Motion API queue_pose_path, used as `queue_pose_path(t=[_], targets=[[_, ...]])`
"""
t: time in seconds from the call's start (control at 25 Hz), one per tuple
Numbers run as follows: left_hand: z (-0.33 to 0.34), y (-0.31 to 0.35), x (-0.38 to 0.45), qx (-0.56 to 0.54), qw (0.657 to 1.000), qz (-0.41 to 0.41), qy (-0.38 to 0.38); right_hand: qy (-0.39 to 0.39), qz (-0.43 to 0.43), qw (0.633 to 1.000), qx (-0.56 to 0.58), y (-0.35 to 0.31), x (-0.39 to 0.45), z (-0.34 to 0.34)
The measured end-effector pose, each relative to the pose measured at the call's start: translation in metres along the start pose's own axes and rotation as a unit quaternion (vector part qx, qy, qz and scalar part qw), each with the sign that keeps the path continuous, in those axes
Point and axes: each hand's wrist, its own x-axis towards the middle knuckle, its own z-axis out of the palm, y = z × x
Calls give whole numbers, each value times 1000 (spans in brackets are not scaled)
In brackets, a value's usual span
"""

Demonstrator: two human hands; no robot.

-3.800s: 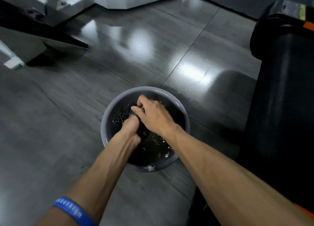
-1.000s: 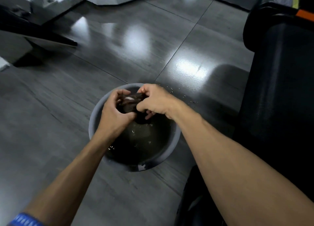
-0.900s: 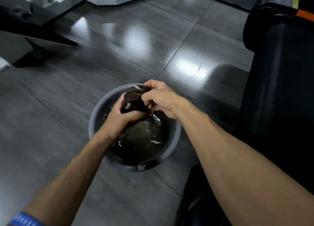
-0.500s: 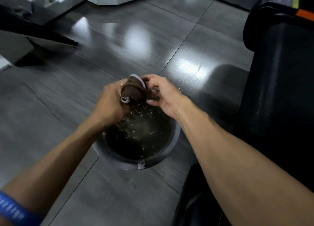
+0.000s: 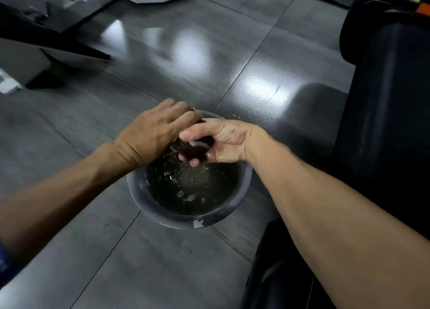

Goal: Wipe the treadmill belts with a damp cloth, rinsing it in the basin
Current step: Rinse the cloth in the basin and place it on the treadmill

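Both hands over the round grey plastic basin (image 5: 223,218) on the grey tiled floor (image 5: 232,52), wringing a dark brown wet cloth (image 5: 194,152) w/ a pale edge strip. Left hand (image 5: 151,134) is palm-down, fingers curled over the cloth's far end; right hand (image 5: 223,141) is palm-up-ish, fingers wrapped under the near end. So both grip it, twisted opposite ways. Cloth is bunched into a short roll between the two fists, long axis running roughly from left hand to right hand, held above the water, not touching the basin rim. Droplets fall into the dark water below; a few splashes on floor beyond the rim.

Key relation: the black treadmill belt (image 5: 384,122) lies to the person's right, well apart from the basin's left side but just beside its right rim. Right hand is the nearer one to it. Judgement: wring step prob almost done; next move likely carries the cloth rightward onto the belt, right hand leading. Risk: drips on the floor if the cloth isn't squeezed out enough.
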Motion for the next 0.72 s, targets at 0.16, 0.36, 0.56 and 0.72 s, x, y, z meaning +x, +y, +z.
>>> queue_pose_path(t=[0.16, 0.36, 0.56, 0.72], targets=[[21, 16, -14, 34, 986, -89, -139, 136, 108, 955, -239, 16, 24, 2], [36, 40, -10, -12, 934, -269, -236, 211, 127, 819, -518, 30, 35, 4], [32, 42, -6, -76, 871, -393, -284, 242, 55, 714, -654, 34, 35, 24], [30, 30, -11, -155, 832, -442, -298, 259, -6, 612, -748, 35, 34, 35]])
